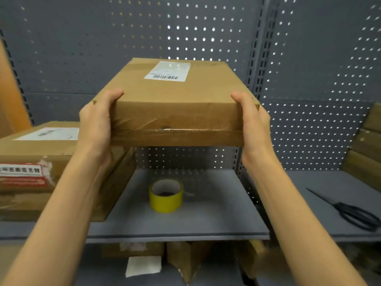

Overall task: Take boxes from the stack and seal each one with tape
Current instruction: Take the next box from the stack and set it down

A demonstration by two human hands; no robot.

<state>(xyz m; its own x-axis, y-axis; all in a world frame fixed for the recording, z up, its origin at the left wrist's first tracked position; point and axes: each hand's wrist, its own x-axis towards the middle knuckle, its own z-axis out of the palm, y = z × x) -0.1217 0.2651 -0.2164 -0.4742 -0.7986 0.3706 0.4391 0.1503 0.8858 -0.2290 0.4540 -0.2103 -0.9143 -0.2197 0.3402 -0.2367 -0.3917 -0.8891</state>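
Note:
A flat brown cardboard box (175,100) with a white barcode label on top hangs in the air above the grey shelf (185,219). My left hand (97,120) grips its left side, thumb over the top edge. My right hand (254,122) grips the right side the same way. Old clear tape runs along the box's front seam. Directly below the box, a roll of yellow tape (166,196) stands on the shelf. A stack of brown boxes (41,172) sits at the left, the top one bearing a white label and a red sticker.
Black scissors (350,213) lie on the shelf at the right. More brown boxes (369,147) lean at the far right. A grey pegboard wall (185,27) backs the shelf. The lower shelf holds several cardboard boxes (185,259).

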